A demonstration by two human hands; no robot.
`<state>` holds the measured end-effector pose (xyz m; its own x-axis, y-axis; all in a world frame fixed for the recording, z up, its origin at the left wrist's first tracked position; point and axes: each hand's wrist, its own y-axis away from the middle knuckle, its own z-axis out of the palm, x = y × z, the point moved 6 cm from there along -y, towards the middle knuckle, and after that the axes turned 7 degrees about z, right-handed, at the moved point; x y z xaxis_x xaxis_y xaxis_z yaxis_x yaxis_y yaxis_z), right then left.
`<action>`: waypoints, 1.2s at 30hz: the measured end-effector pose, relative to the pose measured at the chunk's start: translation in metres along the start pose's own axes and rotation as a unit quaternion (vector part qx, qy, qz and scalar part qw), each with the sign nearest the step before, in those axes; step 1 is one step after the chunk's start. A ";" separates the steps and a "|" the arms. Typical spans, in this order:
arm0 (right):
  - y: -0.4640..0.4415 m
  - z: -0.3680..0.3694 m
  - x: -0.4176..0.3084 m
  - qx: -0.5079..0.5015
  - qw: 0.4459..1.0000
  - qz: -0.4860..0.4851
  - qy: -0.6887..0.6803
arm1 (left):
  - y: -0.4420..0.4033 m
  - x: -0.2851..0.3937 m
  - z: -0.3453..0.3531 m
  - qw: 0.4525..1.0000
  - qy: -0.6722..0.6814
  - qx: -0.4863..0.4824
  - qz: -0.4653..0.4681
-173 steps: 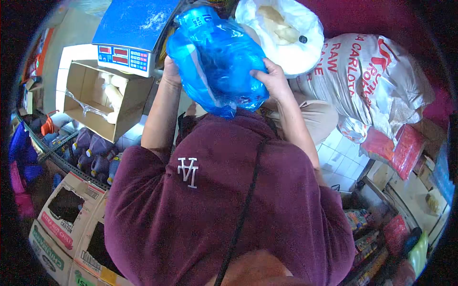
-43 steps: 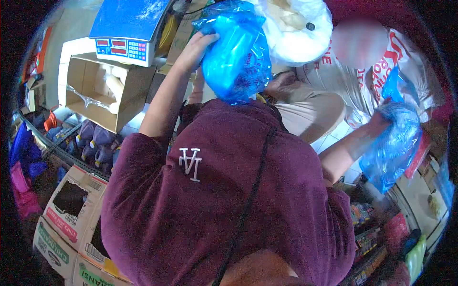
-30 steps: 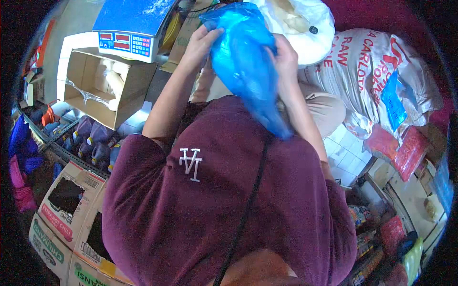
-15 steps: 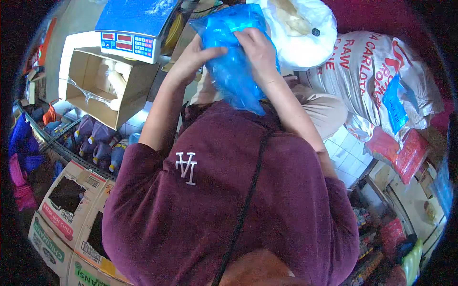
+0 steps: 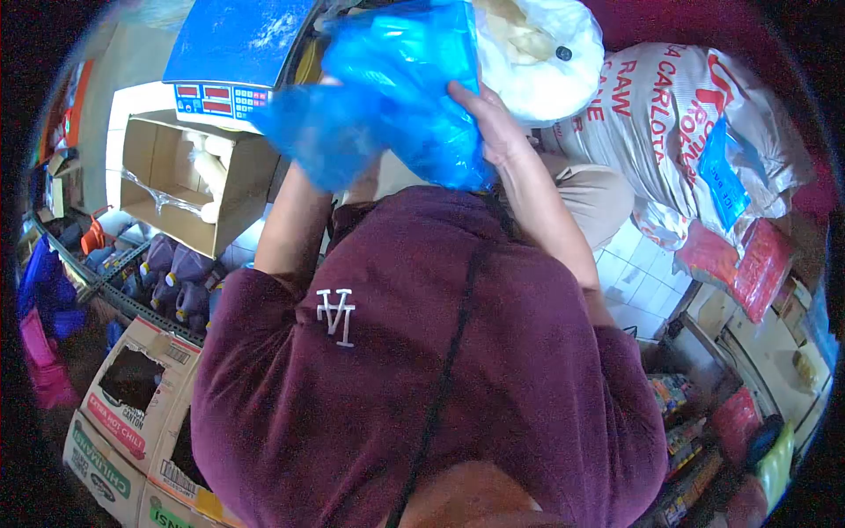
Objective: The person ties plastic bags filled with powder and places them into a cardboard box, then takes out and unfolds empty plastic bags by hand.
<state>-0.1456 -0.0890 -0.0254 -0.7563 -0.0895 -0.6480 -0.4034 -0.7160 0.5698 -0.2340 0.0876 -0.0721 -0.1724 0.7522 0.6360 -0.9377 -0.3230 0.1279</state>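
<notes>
So the blue plastic bag [image 5: 422, 97] up in front of the maroon shirt [image 5: 396, 290] has just changed shape: half a second ago both hands were bunched on it, and now a blurry loose part flares out to the left, so it's way less gathered. Right hand [image 5: 503, 132] is partly curled, thumb pressed on the bag's right side, gripping it. Left hand [image 5: 331, 81] is mostly behind the plastic, so can't tell how far closed it is. Past that there's the "RAW CANE" sack [image 5: 647, 114] with an ice bag packet [image 5: 726, 187] on it, plus the digital scale [image 5: 220, 101] over left.
</notes>
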 end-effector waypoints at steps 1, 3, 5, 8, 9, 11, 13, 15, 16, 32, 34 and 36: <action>-0.008 -0.004 0.008 -0.043 0.998 0.015 -0.042 | -0.008 -0.015 -0.027 0.985 0.169 0.016 -0.009; -0.016 -0.010 0.025 -0.055 0.993 0.037 -0.100 | -0.013 -0.019 0.007 0.950 0.311 -0.019 -0.010; -0.017 -0.010 0.032 -0.060 0.985 0.060 -0.151 | -0.016 -0.024 0.051 0.934 0.350 -0.071 -0.024; -0.020 -0.016 0.039 -0.016 0.987 0.056 -0.147 | -0.020 -0.044 0.019 0.964 0.260 -0.007 -0.060; -0.007 -0.009 0.023 0.047 0.995 0.042 -0.071 | -0.013 -0.043 0.014 0.976 0.189 0.092 -0.059; 0.022 0.006 -0.014 0.071 0.988 -0.131 0.049 | -0.010 -0.039 0.024 0.974 0.167 0.143 -0.052; 0.011 -0.001 0.006 0.053 0.993 -0.101 0.003 | -0.013 -0.044 0.022 0.948 0.270 -0.127 -0.111; 0.006 -0.011 0.013 0.043 0.997 -0.061 0.016 | -0.020 -0.048 0.037 0.954 0.248 -0.126 -0.114; 0.020 0.002 0.003 0.005 0.999 -0.037 -0.022 | -0.019 -0.047 0.036 0.966 0.216 -0.099 -0.105; 0.252 -0.183 -0.342 0.371 0.748 -0.487 0.256 | -0.030 -0.019 0.056 0.977 0.210 -0.035 0.000; 0.257 -0.207 -0.390 0.289 0.777 -0.412 0.378 | -0.031 -0.020 0.055 0.979 0.198 -0.045 -0.006; 0.253 -0.285 -0.423 0.393 0.771 -0.232 0.444 | -0.032 -0.019 0.057 0.981 0.191 -0.031 0.000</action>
<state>0.2190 -0.4292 0.2488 0.0729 -0.6389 -0.7659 -0.9762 -0.2031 0.0766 -0.1836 0.0509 -0.0445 -0.2610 0.9168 0.3021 -0.9525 -0.2955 0.0738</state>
